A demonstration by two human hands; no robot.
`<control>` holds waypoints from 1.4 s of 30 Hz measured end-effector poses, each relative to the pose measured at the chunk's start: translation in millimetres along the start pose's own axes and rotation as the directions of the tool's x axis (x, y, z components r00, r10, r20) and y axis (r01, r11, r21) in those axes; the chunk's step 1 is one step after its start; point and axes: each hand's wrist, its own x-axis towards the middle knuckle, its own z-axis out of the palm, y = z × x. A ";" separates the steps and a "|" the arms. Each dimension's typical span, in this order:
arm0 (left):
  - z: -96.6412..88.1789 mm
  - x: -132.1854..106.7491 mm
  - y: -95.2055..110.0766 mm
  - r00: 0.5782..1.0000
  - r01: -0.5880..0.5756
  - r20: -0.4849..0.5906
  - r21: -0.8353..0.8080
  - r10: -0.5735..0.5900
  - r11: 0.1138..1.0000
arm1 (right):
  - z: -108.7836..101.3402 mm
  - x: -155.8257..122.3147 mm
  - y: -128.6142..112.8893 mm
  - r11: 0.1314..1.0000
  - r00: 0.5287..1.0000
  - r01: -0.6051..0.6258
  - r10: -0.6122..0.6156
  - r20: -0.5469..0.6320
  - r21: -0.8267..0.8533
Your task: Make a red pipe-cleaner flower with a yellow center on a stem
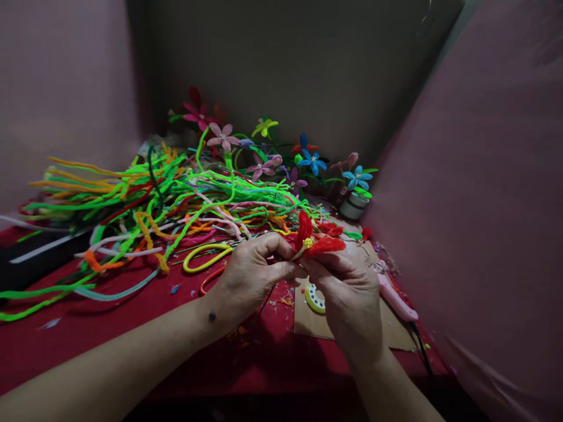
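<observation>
My left hand [253, 272] and my right hand [349, 296] meet above the red table cloth [132, 328], both pinched on a red pipe-cleaner flower [314, 237] with a small yellow centre. The flower's fuzzy red petals stick up and to the right above my fingertips. Its stem is hidden between my fingers. A roll of tape [314, 298] lies on a piece of cardboard [396, 331] just below my hands.
A big tangle of green, orange, pink and white pipe cleaners [167, 202] covers the table's left and middle. Finished pipe-cleaner flowers [264, 155] stand at the back. A small white jar [353, 205] sits at the right, a pink glue gun [396, 299] beside my right hand. Yellow-handled scissors [206, 258] lie near my left hand.
</observation>
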 end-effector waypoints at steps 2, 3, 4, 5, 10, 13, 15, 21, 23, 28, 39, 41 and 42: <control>-0.2 -1.2 -1.2 1.000 -0.015 0.006 0.011 0.015 1.000 | 0.7 -1.8 3.2 0.999 1.000 -0.019 0.020 -0.015 0.047; -0.7 -1.7 -1.8 0.999 -0.035 0.006 0.029 0.035 0.999 | 1.1 -2.4 4.8 0.997 0.999 -0.029 0.030 -0.022 0.066; -1.4 -2.2 -2.5 0.998 -0.063 0.004 0.058 0.062 0.996 | 1.6 -2.9 6.2 0.996 0.999 -0.036 0.038 -0.029 0.079; -2.3 -2.6 -3.1 0.996 -0.093 0.004 0.093 0.094 0.991 | 2.1 -3.0 7.5 0.995 0.999 -0.037 0.041 -0.035 0.092; -5.7 -3.8 -4.0 0.978 -0.209 0.035 0.219 0.206 0.953 | 2.3 0.5 11.3 0.983 0.999 -0.025 0.031 -0.032 0.185; -5.0 -4.8 -2.7 0.980 -0.198 0.032 0.201 0.196 0.959 | 1.0 4.8 12.8 0.958 0.996 -0.094 0.091 0.023 0.272; -4.3 -5.2 -2.1 0.984 -0.181 0.026 0.189 0.179 0.965 | 0.1 7.6 14.4 0.933 0.987 -0.158 0.143 0.069 0.323; -3.2 -4.9 -1.6 0.983 -0.183 0.013 0.179 0.184 0.967 | -1.2 13.5 22.8 0.907 0.972 -0.230 0.198 0.127 0.352; -2.9 -4.8 -1.1 0.979 -0.201 0.014 0.221 0.203 0.954 | -1.3 14.3 24.9 0.903 0.969 -0.239 0.200 0.142 0.358; -2.2 -5.0 0.2 0.981 -0.192 0.033 0.247 0.190 0.950 | -2.5 15.1 27.1 0.906 0.964 -0.249 0.197 0.179 0.343; -1.0 0.5 4.2 0.973 0.173 0.161 -0.047 -0.163 0.984 | 1.0 16.3 28.5 0.854 0.968 -0.241 0.179 0.175 0.462; -2.2 2.1 -1.0 0.963 0.199 0.211 -0.134 -0.169 0.971 | 0.7 16.3 28.0 0.849 0.968 -0.244 0.184 0.171 0.469; -2.8 2.7 -3.6 0.958 0.212 0.232 -0.174 -0.169 0.962 | 0.1 16.3 27.5 0.848 0.967 -0.246 0.182 0.177 0.470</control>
